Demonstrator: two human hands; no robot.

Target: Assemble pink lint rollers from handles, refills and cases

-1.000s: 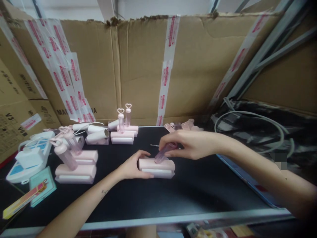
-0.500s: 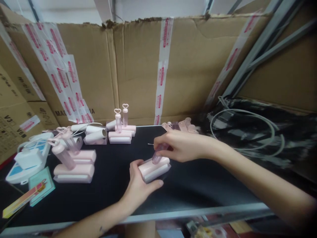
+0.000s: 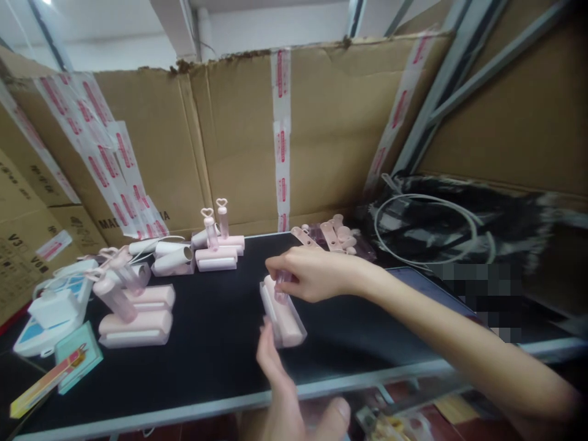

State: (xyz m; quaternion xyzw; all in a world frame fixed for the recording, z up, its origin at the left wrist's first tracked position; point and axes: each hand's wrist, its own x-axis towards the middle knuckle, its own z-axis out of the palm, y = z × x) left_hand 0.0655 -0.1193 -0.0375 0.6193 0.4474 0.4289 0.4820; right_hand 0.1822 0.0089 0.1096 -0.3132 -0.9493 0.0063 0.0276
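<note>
Over the middle of the black table, my right hand [image 3: 312, 274] pinches a translucent pink tube [image 3: 281, 293], its top hidden by the fingers. The tube stands on a pale pink cylinder [image 3: 290, 324], which lies lengthwise in a clear tray with a white strip along its left side. My left hand [image 3: 287, 392] is open near the cylinder's front end, thumb spread wide. Its fingertips are close to the tray; whether they touch I cannot tell. Similar pink pieces [image 3: 135, 329] with upright heart-topped tubes stand at the left, and more pieces [image 3: 215, 257] stand at the back.
White rolls [image 3: 172, 260] lie at the back left, near a white power strip [image 3: 76, 306] and a teal card [image 3: 80, 355]. Loose pink parts [image 3: 337, 236] are piled at the back. A coiled white cable [image 3: 379, 226] lies right, beside a flat dark-blue panel [image 3: 427, 291]. Cardboard [image 3: 239, 147] walls the back.
The pink cylinder and tray have turned from lying crosswise to pointing toward me. My left hand has let go and drawn back toward the front edge. My right hand still grips the tube.
</note>
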